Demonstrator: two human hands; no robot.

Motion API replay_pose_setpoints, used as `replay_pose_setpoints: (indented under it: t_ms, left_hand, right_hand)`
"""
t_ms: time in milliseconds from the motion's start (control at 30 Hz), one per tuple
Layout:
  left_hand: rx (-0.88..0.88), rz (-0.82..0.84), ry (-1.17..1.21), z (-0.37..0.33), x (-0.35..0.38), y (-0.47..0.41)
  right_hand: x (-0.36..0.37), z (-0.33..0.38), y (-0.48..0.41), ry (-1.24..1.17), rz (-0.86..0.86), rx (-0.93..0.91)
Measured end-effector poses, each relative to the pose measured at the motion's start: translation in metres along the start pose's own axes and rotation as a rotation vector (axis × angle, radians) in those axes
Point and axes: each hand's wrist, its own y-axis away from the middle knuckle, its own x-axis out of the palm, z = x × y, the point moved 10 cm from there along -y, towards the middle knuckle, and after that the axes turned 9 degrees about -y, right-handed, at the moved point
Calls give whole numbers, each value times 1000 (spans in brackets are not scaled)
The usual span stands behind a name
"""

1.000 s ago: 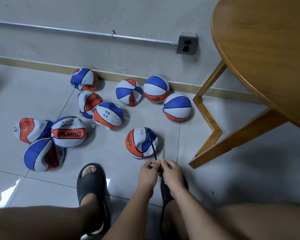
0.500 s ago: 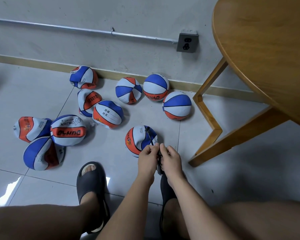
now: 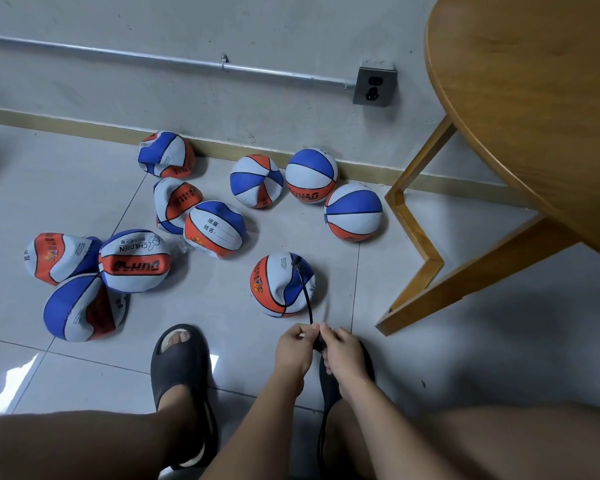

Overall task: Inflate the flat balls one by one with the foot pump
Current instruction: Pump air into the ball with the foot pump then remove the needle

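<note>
Black hose [image 3: 303,292] runs from its near end, pinched between the curled fingers [image 3: 303,336] of the left hand [image 3: 293,351] and right hand [image 3: 343,355], lengthwise toward twelve o'clock into the half-flat ball [image 3: 274,285] on the floor [image 3: 430,375] just beyond, equally near both.

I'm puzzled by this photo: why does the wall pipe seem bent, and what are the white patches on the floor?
Head view, top: the bend in the wall pipe is likely wide-angle lens distortion; head view, lower left: the white patches are glare on the glossy floor tiles; head view, right: the table casts a soft shadow; the balls look sharp.
</note>
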Motion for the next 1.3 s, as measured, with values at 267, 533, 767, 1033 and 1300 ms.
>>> replay_pose_setpoints:
  t_ms: [267,533,767,1033,1300]
  left_hand:
    - [243,-117,271,-91,-10,24]
    - [229,-59,270,-80,-2,18]
    - [100,-43,77,-31,1,4]
    - [-56,-49,-22,17,11,-10]
    - [160,-137,84,-45,-3,0]
  right_hand:
    - [3,118,21,-54,-149,-350]
    - [4,100,18,-93,-115,-310]
    - [5,28,-7,70,-62,-172]
    - [-12,1,2,158,-112,-115]
    - [-1,67,14,46,-181,-239]
